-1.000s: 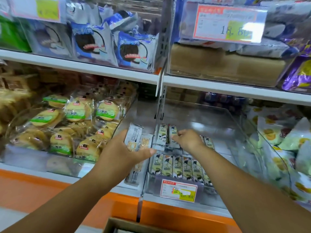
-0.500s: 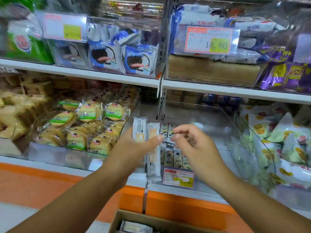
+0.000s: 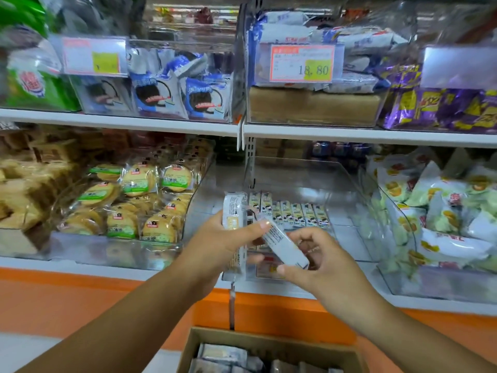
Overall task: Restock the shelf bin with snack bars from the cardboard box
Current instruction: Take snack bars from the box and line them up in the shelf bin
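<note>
My left hand (image 3: pixel 223 242) grips a small stack of white-wrapped snack bars (image 3: pixel 233 211), held upright in front of the clear shelf bin (image 3: pixel 309 181). My right hand (image 3: pixel 320 255) pinches one white snack bar (image 3: pixel 285 247), tilted, right beside the stack and under my left thumb. A row of snack bars (image 3: pixel 298 214) stands inside the bin, with more rows hidden behind my hands. The open cardboard box (image 3: pixel 269 345) sits below at the bottom edge, with wrapped bars (image 3: pixel 223 356) inside.
A bin of round cakes (image 3: pixel 129 205) lies to the left and a bin of white and yellow packets (image 3: pixel 435 219) to the right. Above runs a shelf with blue packets (image 3: pixel 172 92) and a price tag reading 18.80 (image 3: pixel 302 63). An orange base panel (image 3: pixel 80 300) is below.
My right hand came back out of the bin to the stack in my left hand and took hold of one bar. The camera tilted down, showing more of the box.
</note>
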